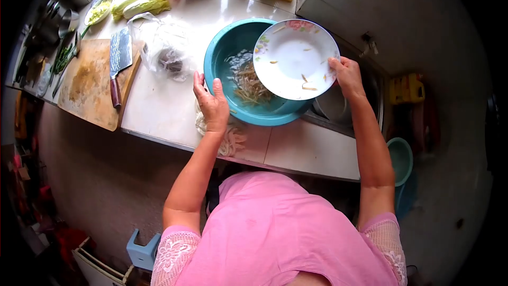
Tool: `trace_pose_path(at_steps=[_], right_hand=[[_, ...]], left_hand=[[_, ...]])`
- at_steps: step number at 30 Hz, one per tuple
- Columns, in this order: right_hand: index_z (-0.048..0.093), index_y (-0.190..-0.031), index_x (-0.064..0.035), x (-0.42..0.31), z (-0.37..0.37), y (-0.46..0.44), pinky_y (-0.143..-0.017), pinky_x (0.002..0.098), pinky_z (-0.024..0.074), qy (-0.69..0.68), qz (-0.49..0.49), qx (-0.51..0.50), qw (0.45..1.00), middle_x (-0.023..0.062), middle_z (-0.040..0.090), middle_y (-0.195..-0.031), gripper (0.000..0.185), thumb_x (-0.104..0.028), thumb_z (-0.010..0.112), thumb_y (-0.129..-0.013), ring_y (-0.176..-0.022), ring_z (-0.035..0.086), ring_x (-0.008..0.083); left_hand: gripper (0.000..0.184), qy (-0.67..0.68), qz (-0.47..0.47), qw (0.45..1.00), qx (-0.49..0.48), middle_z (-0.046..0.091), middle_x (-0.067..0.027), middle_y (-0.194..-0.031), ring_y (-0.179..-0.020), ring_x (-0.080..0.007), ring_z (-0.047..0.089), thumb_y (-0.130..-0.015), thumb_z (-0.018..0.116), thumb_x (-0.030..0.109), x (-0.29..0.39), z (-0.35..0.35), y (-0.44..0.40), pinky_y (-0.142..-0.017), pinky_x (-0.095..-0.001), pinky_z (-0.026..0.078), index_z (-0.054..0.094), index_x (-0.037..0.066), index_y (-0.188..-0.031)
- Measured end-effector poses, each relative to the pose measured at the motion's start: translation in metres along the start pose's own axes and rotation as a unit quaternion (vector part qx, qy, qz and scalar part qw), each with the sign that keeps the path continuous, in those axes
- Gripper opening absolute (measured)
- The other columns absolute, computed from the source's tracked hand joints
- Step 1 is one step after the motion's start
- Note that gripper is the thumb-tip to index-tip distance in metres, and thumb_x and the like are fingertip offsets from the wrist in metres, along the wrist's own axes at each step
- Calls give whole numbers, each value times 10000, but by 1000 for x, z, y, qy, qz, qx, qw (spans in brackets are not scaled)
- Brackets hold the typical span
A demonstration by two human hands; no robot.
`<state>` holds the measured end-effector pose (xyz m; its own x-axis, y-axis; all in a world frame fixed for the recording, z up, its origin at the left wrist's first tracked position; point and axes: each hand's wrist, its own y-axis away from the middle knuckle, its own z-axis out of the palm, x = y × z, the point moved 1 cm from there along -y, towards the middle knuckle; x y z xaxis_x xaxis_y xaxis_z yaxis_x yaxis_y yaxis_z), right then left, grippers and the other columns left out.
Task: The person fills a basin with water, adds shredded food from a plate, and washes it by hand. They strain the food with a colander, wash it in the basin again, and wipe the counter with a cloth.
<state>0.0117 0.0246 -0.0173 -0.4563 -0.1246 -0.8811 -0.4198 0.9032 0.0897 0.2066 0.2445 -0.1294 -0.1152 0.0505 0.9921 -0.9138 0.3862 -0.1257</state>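
Here we are over the blue basin point(225, 39), which stands near the front edge of the counter point(286, 151), and our right hand point(346, 77) has the plate point(296, 58): the grip pinches its right rim, thumb on the upper face, while the plate hangs over the basin's right side, its face turned up to us. On that face, a few thin strips point(309, 88) cling, scattered from top to bottom; down in the basin lies a loose heap of pale shreds point(251, 85), in what looks like water. Our left hand point(211, 107) is spread, grasping nothing, just at the basin's left rim; whether it touches, we cannot tell. Now, how to do this well: we would want the plate well inside the basin's rim, since its right part reaches out toward the sink point(377, 98), and any strip sliding that way could be lost. A steeper tilt, low over the heap, should limit splashing. That one-sided pinch may slip if the rim is wet, so a firm thumb matters. And the free left hand looks well placed, we judge, to steady the basin or brush stuck strips down.
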Motion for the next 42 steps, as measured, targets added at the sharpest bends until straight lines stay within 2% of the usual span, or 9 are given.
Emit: trace_pose_path(at_steps=[3, 6, 10, 13, 15, 18, 24, 34, 42], right_hand=[[596, -808, 48, 20, -8, 10, -511, 240, 455, -121, 55, -6, 991, 70, 609, -693, 182, -123, 536, -806, -541, 557, 112], [581, -863, 53, 33, -24, 26, -527, 232, 457, -195, 79, -21, 977, 75, 613, -733, 189, -125, 535, -820, -562, 565, 113], [577, -871, 52, 59, -44, 45, -560, 216, 461, -238, 95, -31, 966, 71, 611, -738, 189, -125, 524, -831, -584, 564, 101], [577, -884, 49, 69, -62, 60, -544, 220, 466, -277, 94, -28, 956, 74, 612, -743, 188, -124, 526, -832, -587, 566, 100], [578, -887, 47, 70, -75, 71, -546, 218, 467, -276, 93, -26, 956, 73, 612, -743, 186, -122, 525, -831, -587, 566, 100], [582, -891, 43, 84, -86, 72, -559, 220, 468, -284, 80, -32, 955, 75, 612, -743, 197, -134, 524, -829, -599, 570, 100], [577, -732, -13, 93, -69, 78, -476, 233, 402, -228, 62, -57, 970, 28, 561, -634, 156, -143, 545, -813, -539, 488, 74], [587, -847, 15, 65, -48, 52, -429, 232, 472, -289, 94, -146, 941, 83, 587, -667, 396, -342, 422, -891, -523, 564, 113], [561, -819, -25, 156, -143, -73, -405, 240, 453, -260, 110, 141, 949, 61, 563, -653, 174, -195, 521, -815, -499, 529, 113]], left_hand=[[616, -318, 183, 930, 0, 304, -229, -1264, -1223, -351, 224, -803, 533, 408, 15, 6, 11, -1002, -493, 159, 322, 66, -1270], [553, -569, 211, 783, -135, 327, -169, -1271, -1239, -342, 208, -782, 547, 396, 49, 20, -5, -987, -554, 142, 392, 110, -1230], [442, -651, 144, 708, -231, 460, -102, -1200, -1259, -306, 215, -795, 517, 374, 43, 57, -35, -900, -684, 115, 483, 139, -1167], [275, -256, 128, 947, -147, 600, -90, -966, -987, -245, 541, -887, 422, 276, 42, 54, -61, -893, -457, 371, 575, 93, -1023], [300, -16, 11, 993, -117, 604, -102, -929, -830, -186, 588, -912, 389, 244, 48, 39, -67, -762, -313, 467, 529, 26, -1062], [326, 30, -54, 990, -125, 602, -106, -939, -819, -176, 586, -915, 385, 259, 66, 31, -43, -718, -284, 479, 488, 24, -1116], [380, 260, -380, 813, -356, 558, -120, -1016, -841, -190, 571, -851, 515, 223, 95, 77, 43, -738, -327, 481, 432, -3, -1145], [305, 184, -330, 893, -244, 548, -154, -953, -848, -229, 575, -786, 506, 24, 78, 24, 32, -736, -334, 495, 442, -82, -1064], [327, 218, -347, 880, -240, 553, -158, -997, -884, -231, 576, -782, 513, 20, 96, 98, 17, -780, -345, 482, 442, -97, -1078]])
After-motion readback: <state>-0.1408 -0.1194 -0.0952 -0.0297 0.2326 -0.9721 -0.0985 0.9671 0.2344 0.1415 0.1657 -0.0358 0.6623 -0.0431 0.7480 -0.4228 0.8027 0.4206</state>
